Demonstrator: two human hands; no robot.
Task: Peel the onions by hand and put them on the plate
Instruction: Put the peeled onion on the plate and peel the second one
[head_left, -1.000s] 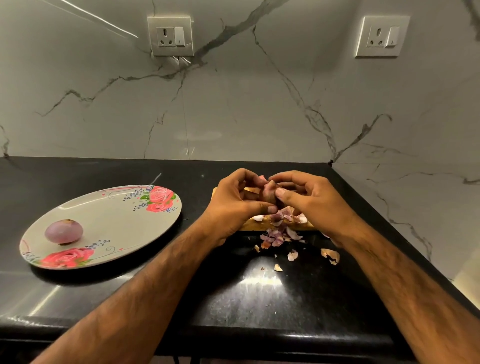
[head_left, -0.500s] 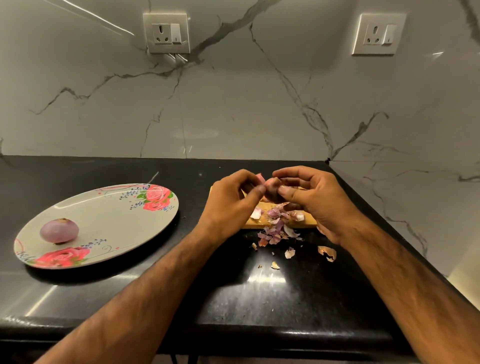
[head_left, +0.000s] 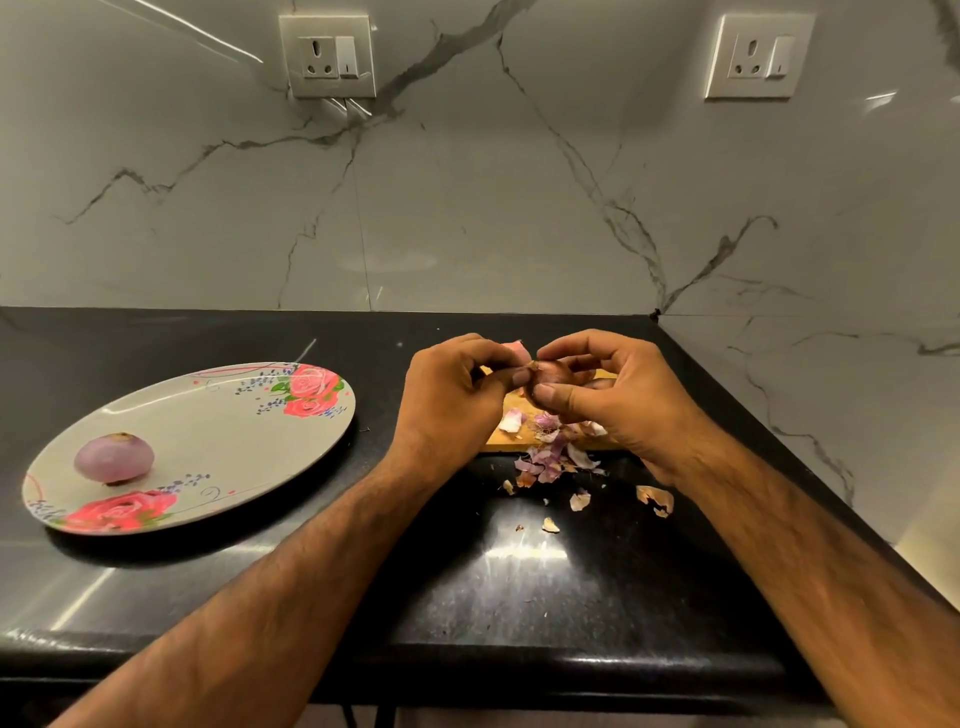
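Note:
My right hand (head_left: 608, 400) grips a small reddish onion (head_left: 551, 375) above a wooden cutting board (head_left: 506, 435), thumb below and fingers curled over it. My left hand (head_left: 452, 395) meets it from the left, its thumb and fingertips pinching the onion's skin at the tip. Most of the onion is hidden by fingers. On the left, one peeled purple onion (head_left: 114, 458) lies on the oval plate (head_left: 223, 441) with pink roses.
Torn onion skins (head_left: 550, 460) lie on the board's front edge and scattered over the black counter (head_left: 519, 582) in front of it. A marble wall with two sockets stands behind; a side wall bounds the counter at the right.
The left thumb and fingers have shifted from the onion's underside up to its tip. Both hands stay together over the board, and the plate and peeled onion are unchanged.

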